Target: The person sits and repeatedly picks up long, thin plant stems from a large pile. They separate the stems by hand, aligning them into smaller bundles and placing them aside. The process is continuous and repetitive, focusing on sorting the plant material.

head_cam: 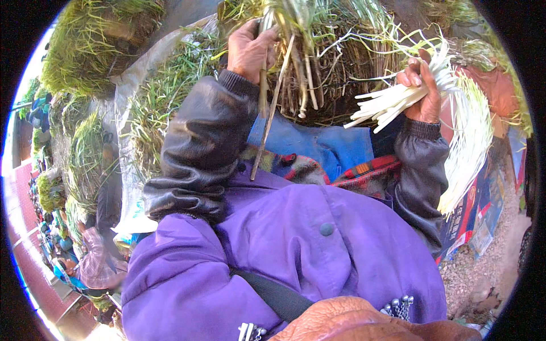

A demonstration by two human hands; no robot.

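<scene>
My left hand (252, 49) grips unpeeled, scallion-like stalks (269, 81) near the top of the view. Their brown, dry-skinned lower ends hang towards my lap, and one long stalk reaches down to my purple jacket. At the right, my right hand (420, 87) is closed around a bunch of pale, clean stalks (388, 104). The white cut ends point left, while the long pale leaves of a bunch trail down beside my right forearm. Beyond my knees lies a heap of unpeeled stalks (354, 64) with brown stems and green tops. The fingertips of my left hand are partly hidden.
Green-leaved stalks (158, 106) lie on a pale sheet (128, 179) at the left. A large bundle of greens (98, 47) stands at the far upper left. Another person (96, 260) is at the left. Printed sacking (463, 217) covers ground at the right.
</scene>
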